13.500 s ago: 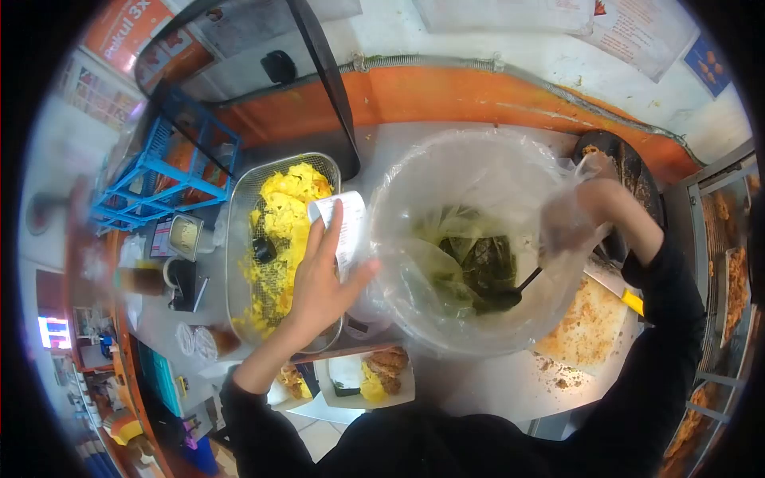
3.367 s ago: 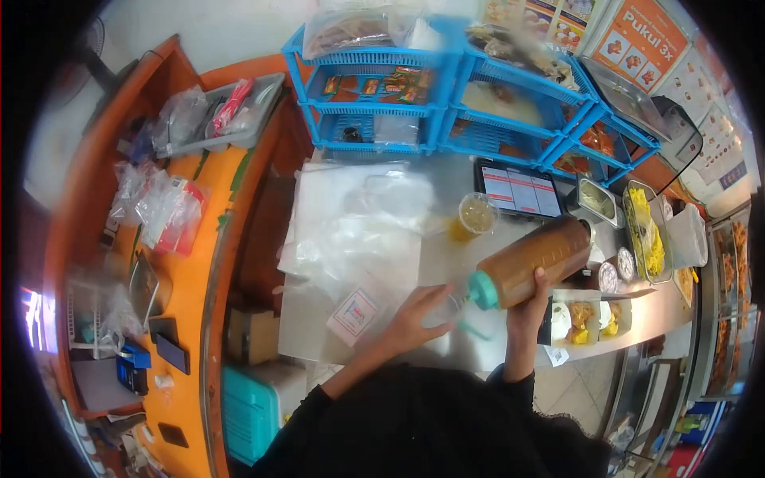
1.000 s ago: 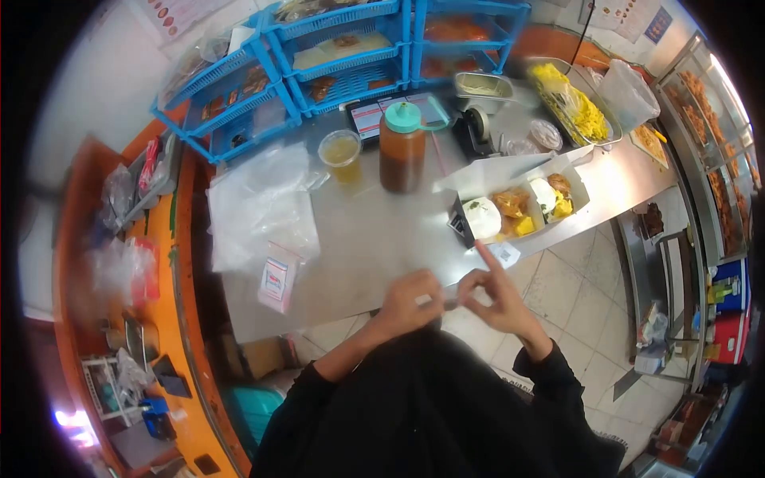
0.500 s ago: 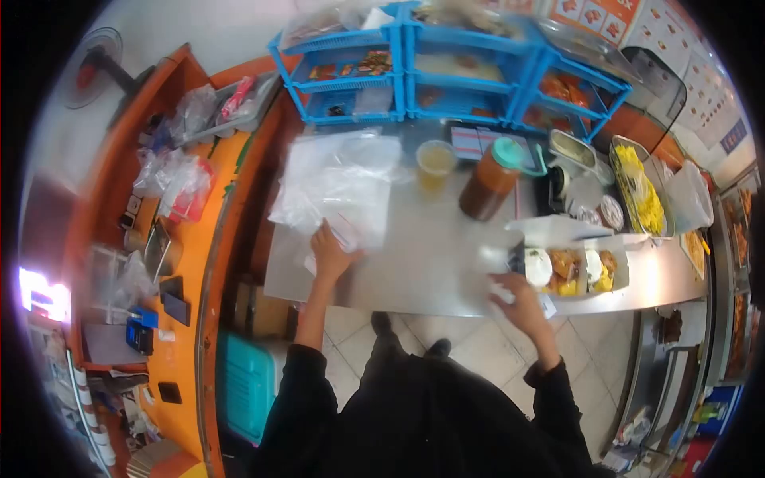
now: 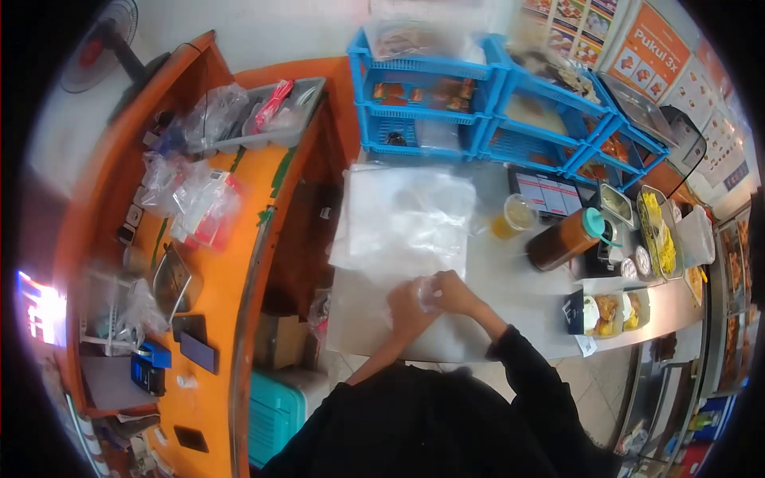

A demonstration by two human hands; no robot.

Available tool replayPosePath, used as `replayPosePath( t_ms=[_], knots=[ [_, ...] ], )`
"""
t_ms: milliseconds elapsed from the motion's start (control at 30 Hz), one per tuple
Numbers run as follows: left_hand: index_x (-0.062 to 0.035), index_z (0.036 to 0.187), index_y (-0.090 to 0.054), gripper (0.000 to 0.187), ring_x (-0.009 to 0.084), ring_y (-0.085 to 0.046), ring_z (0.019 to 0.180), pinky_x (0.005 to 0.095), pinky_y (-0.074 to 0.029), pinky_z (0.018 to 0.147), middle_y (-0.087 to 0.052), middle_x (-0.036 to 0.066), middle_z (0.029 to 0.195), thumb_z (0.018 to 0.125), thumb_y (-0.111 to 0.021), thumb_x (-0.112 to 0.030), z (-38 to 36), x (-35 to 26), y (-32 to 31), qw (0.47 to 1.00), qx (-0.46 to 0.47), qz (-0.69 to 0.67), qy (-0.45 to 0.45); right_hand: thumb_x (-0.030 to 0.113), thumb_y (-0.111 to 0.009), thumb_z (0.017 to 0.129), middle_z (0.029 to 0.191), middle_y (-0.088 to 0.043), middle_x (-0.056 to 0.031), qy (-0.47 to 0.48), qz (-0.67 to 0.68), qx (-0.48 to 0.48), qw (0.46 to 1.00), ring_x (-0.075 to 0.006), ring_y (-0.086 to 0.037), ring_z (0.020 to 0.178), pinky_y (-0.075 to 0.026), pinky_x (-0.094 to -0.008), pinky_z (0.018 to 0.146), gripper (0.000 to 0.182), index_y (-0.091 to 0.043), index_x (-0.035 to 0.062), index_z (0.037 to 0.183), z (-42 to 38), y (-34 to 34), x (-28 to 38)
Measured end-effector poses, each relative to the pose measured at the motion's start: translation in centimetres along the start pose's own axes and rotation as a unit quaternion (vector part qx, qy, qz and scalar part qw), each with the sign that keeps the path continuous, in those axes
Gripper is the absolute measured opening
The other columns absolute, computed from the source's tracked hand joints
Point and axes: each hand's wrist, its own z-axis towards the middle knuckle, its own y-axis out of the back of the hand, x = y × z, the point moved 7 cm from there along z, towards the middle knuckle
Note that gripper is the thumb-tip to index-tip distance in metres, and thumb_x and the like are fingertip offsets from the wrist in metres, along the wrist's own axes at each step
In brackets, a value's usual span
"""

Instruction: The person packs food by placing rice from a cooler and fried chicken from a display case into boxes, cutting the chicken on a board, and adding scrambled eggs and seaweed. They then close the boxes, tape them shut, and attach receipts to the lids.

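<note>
My left hand (image 5: 407,309) and my right hand (image 5: 457,294) meet over the front of the steel table (image 5: 500,327). Between them is a small clear plastic piece (image 5: 429,293), perhaps a little bag or cup; its kind is blurred. The fingers of my right hand pinch it from the right. My left hand, smeared by motion, closes round it from the left. Just beyond my hands lies a stack of clear plastic bags and white sheets (image 5: 402,215). Off to the right is an open food box (image 5: 610,312) with rice and browned pieces.
A lidded cup of yellow liquid (image 5: 516,217) and a brown sauce bottle with a teal cap (image 5: 566,239) stand right of the bags. Behind are blue stacked racks (image 5: 486,119) and a tablet (image 5: 548,193). An orange counter (image 5: 209,319) runs along the left.
My right hand has left the food box and come across to my left hand. The box's raised lid flap now appears lower. The view has turned to the left.
</note>
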Motion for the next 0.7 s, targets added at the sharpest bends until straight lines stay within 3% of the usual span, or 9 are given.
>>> replayPosePath(
  t_ms=[100, 233, 300, 433, 500, 567, 600, 667, 700],
  knots=[
    [-0.0084, 0.109, -0.042, 0.068, 0.0321, -0.044, 0.092, 0.0429, -0.031, 0.077, -0.048, 0.012, 0.096, 0.051, -0.075, -0.027, -0.2, 0.8, 0.2, 0.999, 0.0, -0.029, 0.037, 0.017, -0.071, 0.059, 0.082, -0.057, -0.0109, -0.108, 0.094, -0.111, 0.983, -0.026, -0.054, 0.072, -0.044, -0.0321, 0.067, 0.018, -0.058, 0.0044, 0.059, -1.1, 1.9, 0.0],
    [-0.0091, 0.107, -0.043, 0.068, 0.032, -0.044, 0.09, 0.0427, -0.031, 0.074, -0.047, 0.013, 0.097, 0.052, -0.075, -0.03, 0.7, 0.1, 0.5, 0.997, 0.051, -0.045, 0.039, 0.015, -0.074, 0.056, 0.085, -0.057, -0.0123, -0.167, 0.112, -0.102, 0.974, -0.0238, -0.055, 0.072, -0.044, -0.0305, 0.065, 0.023, -0.055, 0.0024, 0.06, -2.4, 3.1, 0.5],
    [-0.0087, 0.106, -0.044, 0.066, 0.0315, -0.044, 0.09, 0.0424, -0.031, 0.073, -0.047, 0.013, 0.097, 0.052, -0.075, -0.03, 0.8, 0.0, 0.5, 0.997, 0.057, -0.05, 0.03, 0.012, -0.073, 0.06, 0.088, -0.058, -0.0118, -0.191, 0.234, -0.111, 0.947, -0.0204, -0.056, 0.08, -0.046, -0.0293, 0.065, 0.023, -0.052, 0.002, 0.06, -3.1, 3.3, -0.1],
    [-0.0044, 0.106, -0.048, 0.063, 0.0288, -0.047, 0.091, 0.0407, -0.033, 0.078, -0.051, 0.014, 0.096, 0.056, -0.074, -0.032, 1.3, 0.9, 0.9, 0.997, 0.043, -0.047, 0.048, 0.003, -0.067, 0.068, 0.089, -0.059, -0.0119, -0.133, 0.263, -0.217, 0.931, -0.0185, -0.057, 0.084, -0.047, -0.0277, 0.065, 0.018, -0.049, 0.0031, 0.067, -4.5, 7.6, 1.5],
    [-0.0027, 0.106, -0.049, 0.061, 0.0274, -0.049, 0.092, 0.0398, -0.034, 0.081, -0.052, 0.014, 0.096, 0.058, -0.074, -0.031, 1.6, 1.4, 0.7, 0.995, 0.059, -0.035, 0.066, -0.003, -0.061, 0.073, 0.086, -0.061, -0.0121, -0.156, 0.42, -0.299, 0.843, -0.0176, -0.059, 0.081, -0.048, -0.0261, 0.065, 0.019, -0.043, 0.0051, 0.071, -5.8, 9.6, 2.1],
    [-0.0021, 0.115, -0.043, 0.057, 0.0228, -0.047, 0.1, 0.0353, -0.038, 0.085, -0.048, 0.013, 0.107, 0.068, -0.069, -0.02, 1.5, 1.8, -1.3, 0.909, 0.16, -0.363, 0.127, -0.004, -0.06, 0.074, 0.083, -0.061, -0.012, -0.156, 0.437, -0.321, 0.826, -0.0171, -0.059, 0.079, -0.048, -0.0255, 0.064, 0.02, -0.042, 0.0058, 0.073, -6.6, 10.3, 3.2],
    [-0.0021, 0.115, -0.043, 0.057, 0.0228, -0.047, 0.1, 0.0353, -0.038, 0.085, -0.048, 0.013, 0.107, 0.068, -0.069, -0.02, 2.6, 0.9, -0.3, 0.908, 0.162, -0.365, 0.127, -0.005, -0.059, 0.074, 0.08, -0.061, -0.0119, -0.153, 0.456, -0.338, 0.808, -0.0166, -0.06, 0.077, -0.048, -0.025, 0.063, 0.022, -0.041, 0.0065, 0.074, -7.1, 10.4, 3.5],
    [-0.0004, 0.111, -0.048, 0.037, 0.0158, -0.05, 0.097, 0.0275, -0.042, 0.082, -0.053, 0.011, 0.104, 0.076, -0.06, -0.008, 2.3, -1.5, -1.2, 0.642, 0.311, -0.627, 0.312, -0.005, -0.06, 0.073, 0.08, -0.061, -0.0119, -0.162, 0.467, -0.338, 0.801, -0.0162, -0.06, 0.077, -0.048, -0.0247, 0.063, 0.023, -0.041, 0.0067, 0.074, -7.3, 9.2, 3.4],
    [-0.0004, 0.109, -0.05, 0.032, 0.0144, -0.053, 0.091, 0.0265, -0.042, 0.081, -0.056, 0.008, 0.097, 0.078, -0.058, -0.007, 2.4, -1.8, -1.2, 0.648, 0.328, -0.62, 0.297, -0.006, -0.061, 0.072, 0.08, -0.061, -0.0119, -0.167, 0.478, -0.336, 0.795, -0.0158, -0.06, 0.077, -0.048, -0.0245, 0.062, 0.024, -0.04, 0.007, 0.073, -7.3, 8.7, 3.4]
  ],
)
